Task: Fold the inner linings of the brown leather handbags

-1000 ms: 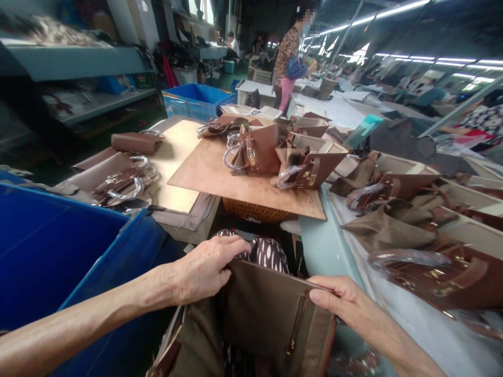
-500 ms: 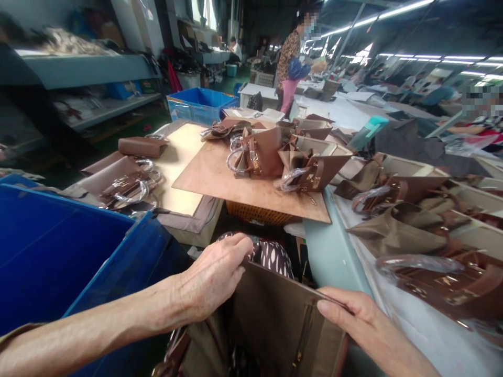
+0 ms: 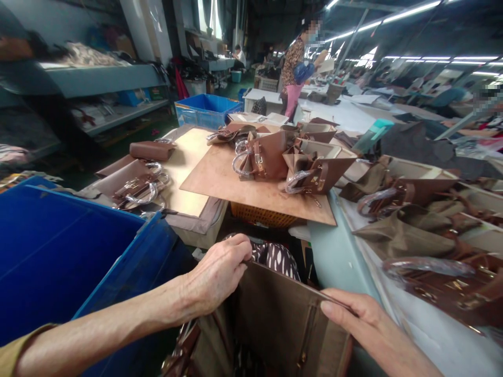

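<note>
A brown handbag (image 3: 281,309) is held upright over my lap, its dark lining and an inner zip (image 3: 307,335) facing me. My left hand (image 3: 222,272) is closed on the top edge at the bag's left corner. On the right, my right hand (image 3: 356,314) pinches the same top edge, thumb on the lining side and fingers behind. The bag's near panel and brown straps hang low at the bottom, partly out of frame. Patterned dark cloth (image 3: 277,259) covers my legs behind the bag.
A large blue bin (image 3: 113,262) stands at my left. Ahead, a brown board (image 3: 220,183) bears several brown handbags (image 3: 271,154). More unfinished bags (image 3: 416,230) line the table (image 3: 334,251) on my right. A person in pink trousers (image 3: 291,97) stands farther back.
The view has shifted slightly, so the surroundings sit a little farther right and lower. Both hands keep their hold on the bag's edge. The standing person's arm is raised higher.
</note>
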`<move>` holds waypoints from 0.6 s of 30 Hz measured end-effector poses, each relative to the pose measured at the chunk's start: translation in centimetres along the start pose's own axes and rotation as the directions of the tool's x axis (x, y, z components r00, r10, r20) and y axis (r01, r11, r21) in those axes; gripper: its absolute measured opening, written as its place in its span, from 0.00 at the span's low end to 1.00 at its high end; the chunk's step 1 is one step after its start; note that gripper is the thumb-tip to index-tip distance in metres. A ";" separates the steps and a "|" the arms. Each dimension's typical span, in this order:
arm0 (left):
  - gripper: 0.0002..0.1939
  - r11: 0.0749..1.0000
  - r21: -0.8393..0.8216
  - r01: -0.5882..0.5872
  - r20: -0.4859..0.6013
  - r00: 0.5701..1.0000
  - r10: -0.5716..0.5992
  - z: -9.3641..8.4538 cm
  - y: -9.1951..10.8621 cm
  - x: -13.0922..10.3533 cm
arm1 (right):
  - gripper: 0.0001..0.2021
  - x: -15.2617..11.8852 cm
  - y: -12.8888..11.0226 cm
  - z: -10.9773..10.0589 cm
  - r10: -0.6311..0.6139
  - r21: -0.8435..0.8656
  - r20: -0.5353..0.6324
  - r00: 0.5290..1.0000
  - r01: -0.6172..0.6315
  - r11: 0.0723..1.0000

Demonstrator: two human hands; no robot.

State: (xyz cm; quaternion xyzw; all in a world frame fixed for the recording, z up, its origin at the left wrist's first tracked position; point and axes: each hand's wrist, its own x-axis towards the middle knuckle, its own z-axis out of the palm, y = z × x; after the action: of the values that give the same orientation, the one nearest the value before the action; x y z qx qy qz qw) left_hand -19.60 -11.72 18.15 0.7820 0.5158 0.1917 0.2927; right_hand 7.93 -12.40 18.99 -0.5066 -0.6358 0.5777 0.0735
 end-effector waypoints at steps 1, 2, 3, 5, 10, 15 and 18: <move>0.08 1.000 0.002 0.011 0.002 1.000 -0.011 0.0 0.1 0.0 | 0.17 0.0 0.0 0.0 0.003 0.002 -0.003 1.000 -0.003 1.000; 0.08 1.000 0.002 0.020 0.007 1.000 -0.020 0.0 0.2 0.1 | 0.17 0.0 0.1 0.0 0.007 0.000 -0.009 1.000 -0.007 1.000; 0.07 1.000 -0.002 0.026 0.009 1.000 -0.026 0.0 0.2 0.1 | 0.18 0.1 0.1 0.0 0.010 -0.004 -0.019 1.000 -0.010 1.000; 0.07 0.999 -0.020 0.030 0.003 1.000 -0.030 0.1 0.3 0.2 | 0.18 0.1 0.2 -0.1 0.017 -0.013 -0.050 0.999 -0.018 1.000; 0.09 0.999 -0.044 0.003 -0.007 1.000 -0.003 0.5 0.2 0.0 | 0.19 0.3 0.0 0.1 0.041 -0.044 -0.117 0.992 -0.046 0.998; 0.10 1.000 0.011 -0.012 0.018 1.000 0.012 0.7 0.2 0.1 | 0.20 0.5 0.1 0.3 0.056 -0.073 -0.144 0.988 -0.067 0.995; 0.09 1.000 0.004 -0.017 0.090 0.996 0.017 0.5 0.4 0.3 | 0.20 0.6 0.2 0.3 0.054 -0.061 -0.166 0.985 -0.065 0.996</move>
State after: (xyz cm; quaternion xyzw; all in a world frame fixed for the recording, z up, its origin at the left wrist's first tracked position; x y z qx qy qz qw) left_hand -18.94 -11.66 18.04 0.7948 0.4959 0.1575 0.3123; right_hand 7.53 -12.20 18.45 -0.5736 -0.6309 0.5144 0.0916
